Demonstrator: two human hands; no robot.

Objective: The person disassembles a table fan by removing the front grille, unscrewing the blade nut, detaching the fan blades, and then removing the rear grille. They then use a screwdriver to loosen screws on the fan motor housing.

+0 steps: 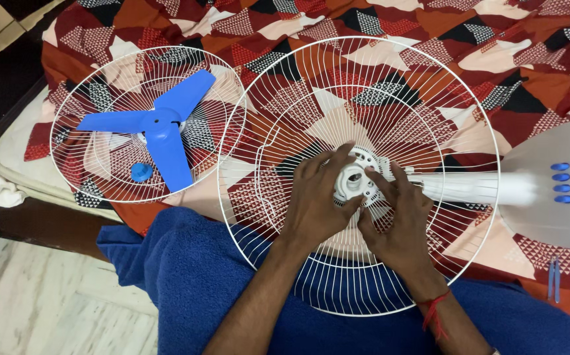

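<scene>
- Two bare hands meet at the middle of a large white wire fan guard point(390, 92), which lies across the person's lap and the edge of the bed point(495, 59).
- Left hand point(316, 200) rests palm-down on the wires, fingers spread, fingertips touching the white plastic hub point(354, 181) at the guard's centre; its grip is loose, closed around nothing.
- Right hand point(400, 220) lies just beside the hub on its other side, fingers curled against the hub's rim; whether they pinch a part there I cannot tell.
- A red thread point(435, 309) circles the right wrist.
- From the hub a white fan neck point(469, 187) runs to a grey base point(554, 184) with blue buttons point(561, 183).
- Left of the big guard, touching its rim, lies a second white guard point(87, 85) holding a blue three-blade propeller point(160, 128) and a small blue cap point(141, 172).
- A blue cloth point(193, 269) covers the lap; the bed wears a red patterned sheet.
</scene>
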